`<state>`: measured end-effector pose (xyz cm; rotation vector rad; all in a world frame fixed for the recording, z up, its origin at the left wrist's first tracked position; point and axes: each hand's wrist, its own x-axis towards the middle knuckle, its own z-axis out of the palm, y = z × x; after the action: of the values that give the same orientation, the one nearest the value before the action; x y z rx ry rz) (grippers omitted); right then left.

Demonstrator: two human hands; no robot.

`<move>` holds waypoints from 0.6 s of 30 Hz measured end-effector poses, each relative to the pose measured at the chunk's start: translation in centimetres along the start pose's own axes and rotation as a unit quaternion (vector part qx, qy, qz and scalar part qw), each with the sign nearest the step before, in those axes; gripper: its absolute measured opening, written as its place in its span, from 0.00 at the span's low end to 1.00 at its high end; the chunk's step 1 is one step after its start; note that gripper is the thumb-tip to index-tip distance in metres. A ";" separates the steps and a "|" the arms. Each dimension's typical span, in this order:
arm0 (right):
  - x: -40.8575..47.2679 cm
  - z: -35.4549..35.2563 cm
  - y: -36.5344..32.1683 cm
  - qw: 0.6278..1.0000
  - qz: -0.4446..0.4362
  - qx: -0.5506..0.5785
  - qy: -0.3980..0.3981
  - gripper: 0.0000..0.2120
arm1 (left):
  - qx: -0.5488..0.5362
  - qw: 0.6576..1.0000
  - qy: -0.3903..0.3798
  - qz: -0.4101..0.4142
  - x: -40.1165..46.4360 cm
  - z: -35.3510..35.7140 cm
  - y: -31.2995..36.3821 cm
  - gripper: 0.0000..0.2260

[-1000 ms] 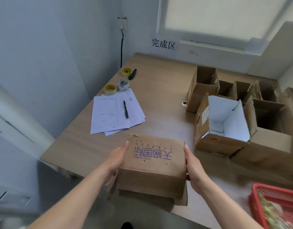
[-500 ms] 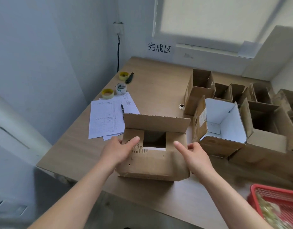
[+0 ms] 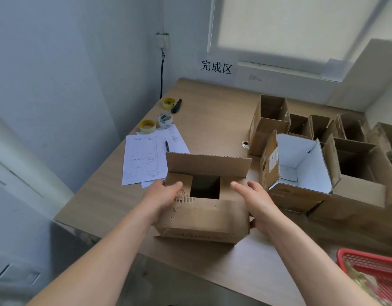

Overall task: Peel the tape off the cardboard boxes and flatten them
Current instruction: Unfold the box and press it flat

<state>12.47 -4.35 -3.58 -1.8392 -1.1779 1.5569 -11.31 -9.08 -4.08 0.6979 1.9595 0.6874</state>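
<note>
A brown cardboard box (image 3: 203, 219) stands near the front edge of the wooden table (image 3: 212, 120), top open. Its far flap stands upright and its two side flaps are folded inward, leaving a dark square gap. My left hand (image 3: 163, 196) presses the left side flap with straight fingers. My right hand (image 3: 254, 199) lies flat on the right side flap and down the box's right side. No tape is visible on this box.
Several open cardboard boxes (image 3: 301, 164) crowd the table's right side, one white inside. Papers with a pen (image 3: 146, 157), three tape rolls (image 3: 165, 119) and a black knife (image 3: 176, 106) lie at the left. A red basket (image 3: 371, 272) sits at the front right.
One second ago I held the closed box at the table's edge. It now stands on the table with its top flaps open, and my hands have moved onto the side flaps.
</note>
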 end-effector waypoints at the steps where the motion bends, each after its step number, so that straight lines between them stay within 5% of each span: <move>1: 0.1 0.3 0.2 1.000 -0.004 -0.014 0.020 0.33 | -0.012 1.000 0.023 0.007 0.2 0.0 -0.2 0.29; 6: 0.3 1.1 0.6 1.000 -0.014 -0.013 0.011 0.18 | -0.085 0.996 0.011 -0.016 0.0 0.0 -0.7 0.20; 11: -0.4 -0.1 0.9 0.979 -0.018 0.143 -0.145 0.32 | -0.210 0.964 -0.164 -0.009 -0.9 -2.4 -1.2 0.31; 14: -0.5 -0.1 1.7 0.984 -0.065 0.036 -0.163 0.43 | -0.049 0.975 -0.214 0.042 -1.0 -3.4 -2.2 0.37; 18: -0.5 1.3 1.9 0.958 -0.087 -0.245 -0.117 0.56 | 0.164 0.976 -0.140 0.039 -1.3 -2.4 -3.7 0.45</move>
<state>11.82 -6.03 -5.11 -1.7987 -1.9250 1.5049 -13.65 -12.95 -4.92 1.0187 1.8055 0.2905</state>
